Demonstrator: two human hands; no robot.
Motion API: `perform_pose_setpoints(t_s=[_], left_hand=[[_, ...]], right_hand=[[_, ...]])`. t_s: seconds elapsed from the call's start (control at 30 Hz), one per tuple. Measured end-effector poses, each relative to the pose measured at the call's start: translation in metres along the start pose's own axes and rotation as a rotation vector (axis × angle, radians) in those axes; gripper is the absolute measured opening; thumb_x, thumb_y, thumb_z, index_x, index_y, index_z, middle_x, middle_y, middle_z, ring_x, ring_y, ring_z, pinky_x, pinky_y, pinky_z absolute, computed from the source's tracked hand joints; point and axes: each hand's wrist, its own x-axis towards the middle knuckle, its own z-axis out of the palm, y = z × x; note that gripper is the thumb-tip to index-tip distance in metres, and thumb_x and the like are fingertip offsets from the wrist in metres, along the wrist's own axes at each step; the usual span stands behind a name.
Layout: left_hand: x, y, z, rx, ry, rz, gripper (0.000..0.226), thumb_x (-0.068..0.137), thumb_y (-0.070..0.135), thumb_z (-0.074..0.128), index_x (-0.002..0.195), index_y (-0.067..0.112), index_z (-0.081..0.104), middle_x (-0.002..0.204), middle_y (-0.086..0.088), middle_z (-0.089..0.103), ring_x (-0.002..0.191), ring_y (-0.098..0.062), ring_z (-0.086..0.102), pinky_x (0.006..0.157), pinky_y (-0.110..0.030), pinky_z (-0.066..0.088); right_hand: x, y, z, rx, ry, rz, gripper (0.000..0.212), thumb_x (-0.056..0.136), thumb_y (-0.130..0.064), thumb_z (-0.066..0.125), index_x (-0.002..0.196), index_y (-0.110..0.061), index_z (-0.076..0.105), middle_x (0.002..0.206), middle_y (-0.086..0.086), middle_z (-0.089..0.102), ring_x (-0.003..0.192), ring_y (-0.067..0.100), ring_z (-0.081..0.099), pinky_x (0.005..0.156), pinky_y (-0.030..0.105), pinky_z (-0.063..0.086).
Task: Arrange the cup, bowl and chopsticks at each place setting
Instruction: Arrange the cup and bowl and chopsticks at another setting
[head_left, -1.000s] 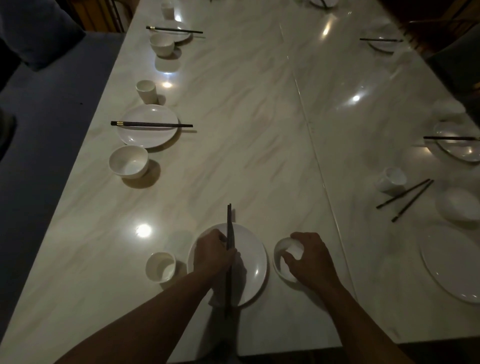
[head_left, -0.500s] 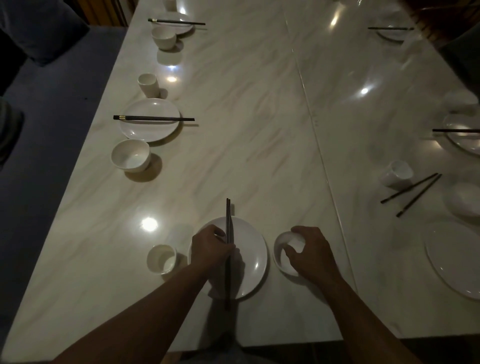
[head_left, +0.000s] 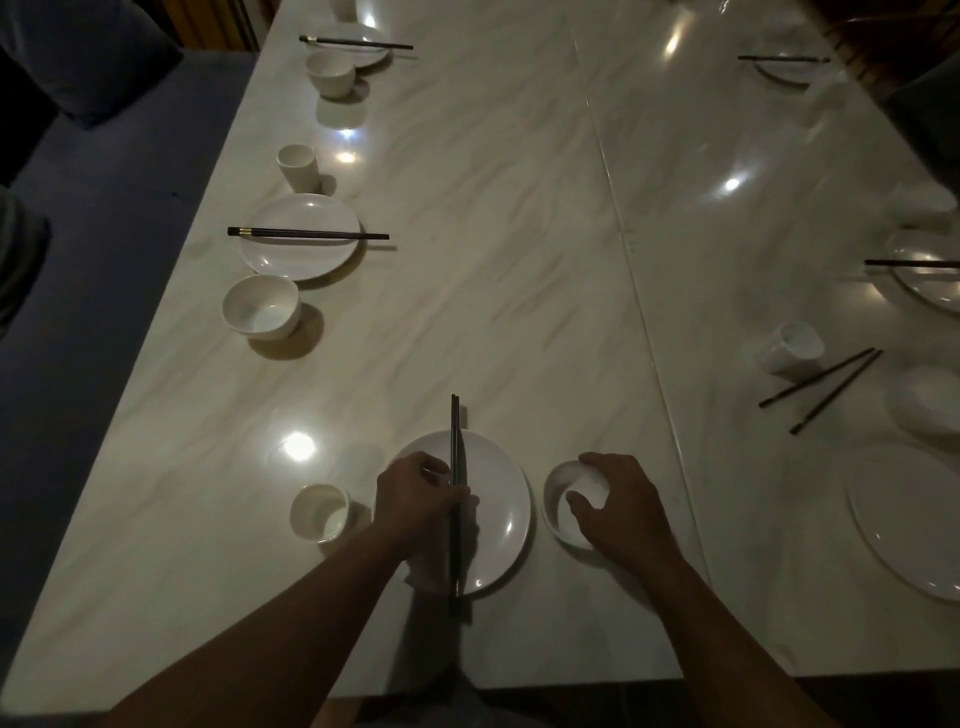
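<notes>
Near edge of marble table (head_left: 519, 260): L hand (head_left: 415, 499) pinches chopsticks (head_left: 455, 431) lengthwise over plate (head_left: 506, 499); cup (head_left: 319, 512) just left. R hand (head_left: 623, 512), fingers curled, grips bowl (head_left: 557, 512) right of plate. Right edge: loose chopsticks (head_left: 826, 389) beside 2nd cup (head_left: 789, 347).

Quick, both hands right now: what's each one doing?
Left hand: pinching the chopsticks over the plate.
Right hand: gripping the bowl.

A single head-worn camera looks forward and steeply down along the marble table (head_left: 493, 218) from its near end.
</notes>
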Motion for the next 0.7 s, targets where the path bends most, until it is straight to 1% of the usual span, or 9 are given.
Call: perform_pose_setpoints(t_s=[0.07, 0.13, 0.2, 0.3, 0.43, 0.7], left_hand=[[0.0019, -0.0022, -0.0023, -0.038, -0.010, -0.030, 0.037, 0.062, 0.025, 0.090, 0.087, 0.026, 0.064, 0.089, 0.003, 0.068, 0.085, -0.015, 0.067, 0.083, -0.041, 0.059], [0.0032, -0.0042, -0.0042, -0.075, -0.015, -0.052, 0.037, 0.061, 0.025, 0.091, 0.088, 0.023, 0.066, 0.092, 0.002, 0.068, 0.087, -0.017, 0.067, 0.085, -0.042, 0.058], [0.0041, -0.0048, -0.0063, -0.098, -0.020, -0.067, 0.036, 0.061, 0.023, 0.091, 0.088, 0.022, 0.067, 0.091, 0.001, 0.069, 0.087, -0.017, 0.067, 0.085, -0.042, 0.058], [0.0063, -0.0055, -0.0090, -0.119, -0.026, -0.073, 0.034, 0.060, 0.022, 0.090, 0.087, 0.023, 0.069, 0.090, 0.001, 0.071, 0.086, -0.017, 0.069, 0.083, -0.042, 0.059], [0.0071, -0.0050, -0.0091, -0.128, -0.064, -0.085, 0.034, 0.062, 0.018, 0.090, 0.089, 0.022, 0.070, 0.094, -0.004, 0.072, 0.087, -0.021, 0.070, 0.083, -0.042, 0.059], [0.0066, -0.0046, -0.0074, -0.136, -0.080, -0.080, 0.032, 0.065, 0.017, 0.088, 0.093, 0.019, 0.072, 0.095, 0.003, 0.069, 0.087, -0.017, 0.068, 0.085, -0.042, 0.059]], right_hand=[[-0.0004, 0.0014, 0.0000, 0.000, -0.004, -0.008, 0.053, 0.079, -0.025, 0.078, 0.128, -0.020, 0.060, 0.129, 0.004, 0.055, 0.116, 0.023, 0.056, 0.094, 0.025, 0.041], [-0.0008, 0.0025, -0.0003, 0.004, -0.006, -0.014, 0.053, 0.078, -0.024, 0.078, 0.128, -0.020, 0.060, 0.129, 0.004, 0.055, 0.115, 0.022, 0.056, 0.094, 0.024, 0.041], [-0.0006, 0.0033, -0.0006, 0.005, -0.008, -0.021, 0.053, 0.078, -0.023, 0.078, 0.128, -0.020, 0.061, 0.128, 0.004, 0.056, 0.115, 0.023, 0.056, 0.094, 0.025, 0.042], [-0.0008, 0.0035, -0.0010, 0.010, -0.006, -0.030, 0.052, 0.078, -0.021, 0.078, 0.127, -0.020, 0.062, 0.127, 0.004, 0.056, 0.115, 0.023, 0.057, 0.094, 0.024, 0.040], [-0.0018, 0.0031, -0.0019, 0.023, -0.010, -0.018, 0.051, 0.078, -0.021, 0.077, 0.127, -0.021, 0.061, 0.128, 0.003, 0.056, 0.115, 0.021, 0.056, 0.094, 0.024, 0.041], [-0.0022, 0.0028, -0.0011, 0.024, -0.009, -0.005, 0.052, 0.078, -0.021, 0.077, 0.128, -0.022, 0.060, 0.128, 0.002, 0.055, 0.115, 0.021, 0.056, 0.093, 0.023, 0.041]])
